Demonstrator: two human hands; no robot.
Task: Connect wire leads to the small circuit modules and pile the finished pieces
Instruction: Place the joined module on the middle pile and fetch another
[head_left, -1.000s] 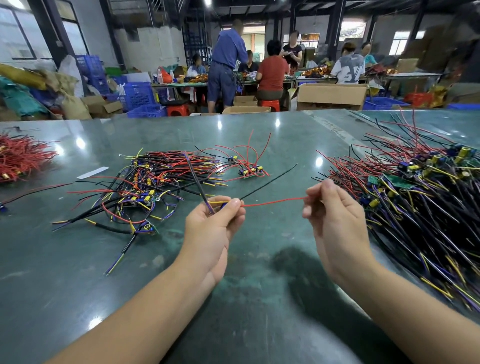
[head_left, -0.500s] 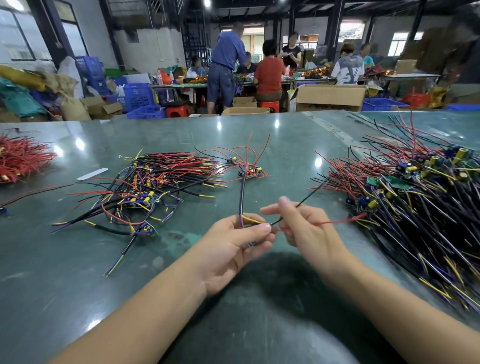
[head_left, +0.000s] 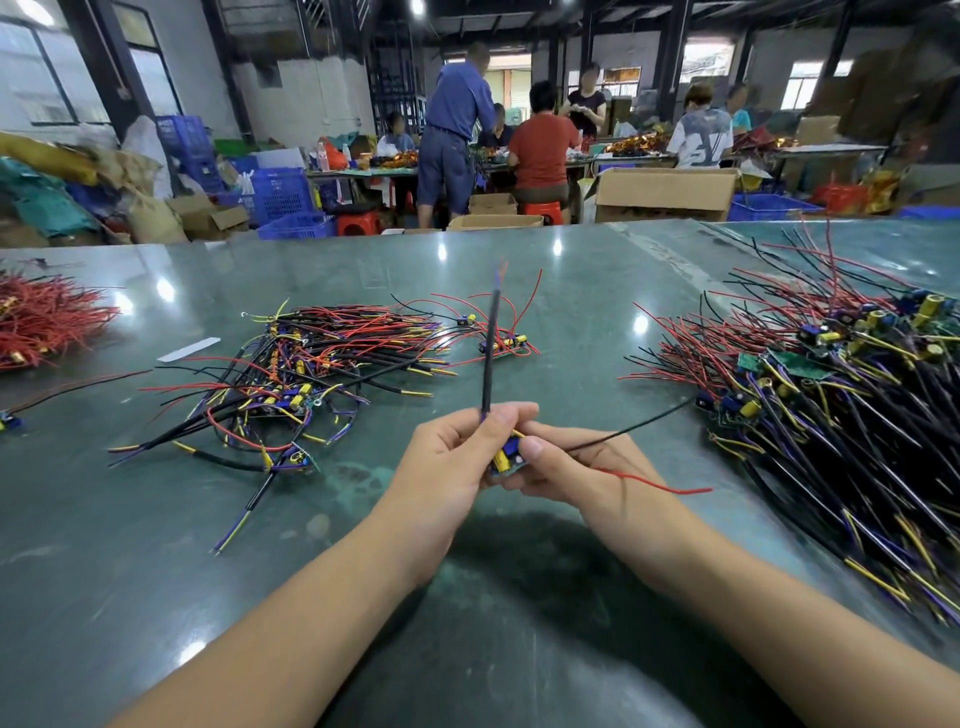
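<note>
Two bare forearms enter from the lower edge and converge at mid-frame above a green table (head_left: 156, 545). The left hand (head_left: 447, 462) is raised with the wrist bent, its fingers curled around a small module (head_left: 506, 457), which sits between both hands; blue and yellow components show on the module's face. A black sleeved lead (head_left: 488, 353) rises nearly upright from the top of the left fist. The right hand (head_left: 576, 467) lies lower and to the right, palm turned inward, its thumb pressed on the module's edge and its fingers curled beneath. A thin black wire (head_left: 634, 427) runs from this grip up and to the right, toward the right pile; a red wire (head_left: 660, 486) trails across the back of the right hand and out past the wrist, clear of the table.

Beyond the hands, at left centre, lies a loose pile (head_left: 291, 374) of modules with red, black and yellow leads. A single module with red leads (head_left: 506, 343) lies just right of it. A larger, denser heap (head_left: 831, 405) covers the table's right side. A bundle of red wires (head_left: 47, 322) lies at the far left edge.

Past the table, several people work at benches among cardboard boxes (head_left: 665, 195) and blue crates (head_left: 280, 195).
</note>
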